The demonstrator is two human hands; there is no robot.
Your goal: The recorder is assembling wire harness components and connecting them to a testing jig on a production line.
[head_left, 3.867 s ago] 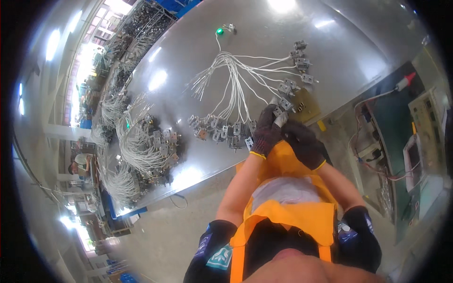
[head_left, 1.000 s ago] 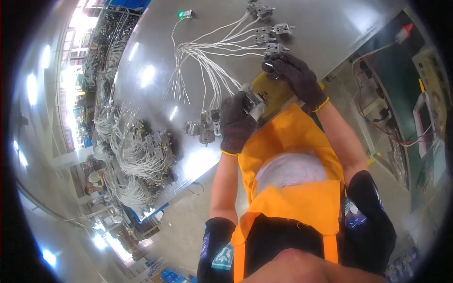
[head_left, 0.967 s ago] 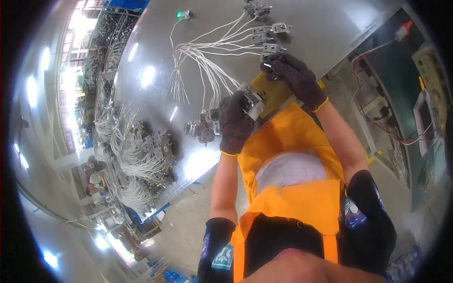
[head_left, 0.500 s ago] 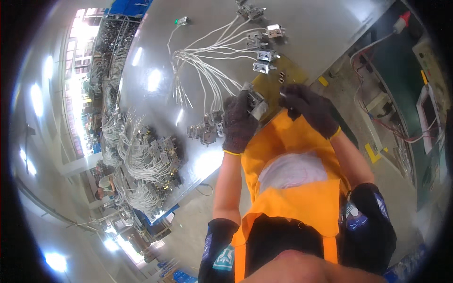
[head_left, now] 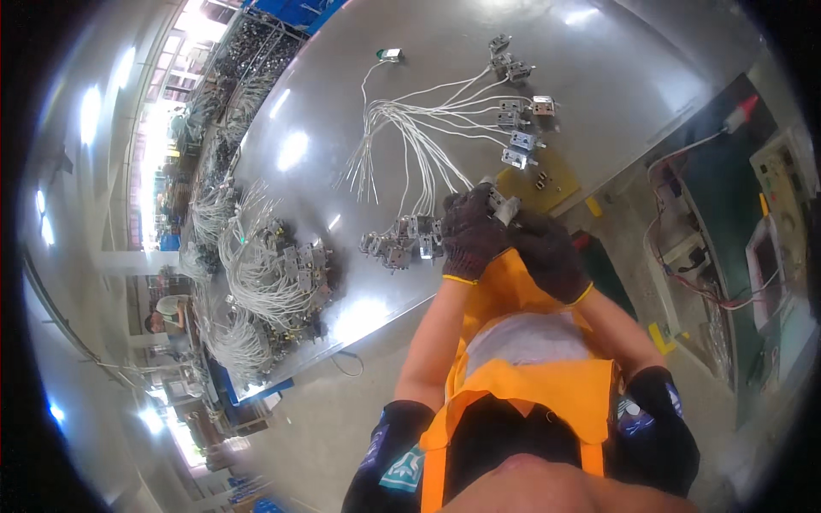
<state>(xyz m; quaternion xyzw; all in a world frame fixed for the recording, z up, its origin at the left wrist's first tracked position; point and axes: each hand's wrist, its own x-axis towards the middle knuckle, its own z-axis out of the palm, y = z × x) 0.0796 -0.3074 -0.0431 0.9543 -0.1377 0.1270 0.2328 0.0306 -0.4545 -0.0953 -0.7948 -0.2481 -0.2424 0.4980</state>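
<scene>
My left hand (head_left: 475, 232), in a dark knit glove, is closed round a small metal wired lock-like block (head_left: 505, 208) at the table's near edge. White wires run from behind this hand to a bundle (head_left: 393, 111) on the table. My right hand (head_left: 547, 256), gloved alike, meets the block from the right with curled fingers; anything inside them is hidden. More metal blocks on wires (head_left: 517, 150) lie beyond my hands, and another cluster (head_left: 402, 242) lies left of them. Beside them is a yellowish pad (head_left: 556, 184) with a few tiny brass-coloured parts (head_left: 541, 179).
A large heap of wired blocks (head_left: 282, 274) covers the table's left side. One green-ended piece (head_left: 390, 56) lies at the far side of the grey metal table (head_left: 616, 77). To the right, a green bench (head_left: 693, 222) carries cables and a device. A person (head_left: 167, 316) is far left.
My right hand has moved left to the block in my left hand; the two hands were apart before. The view has shifted, so the table's things appear further right and lower.
</scene>
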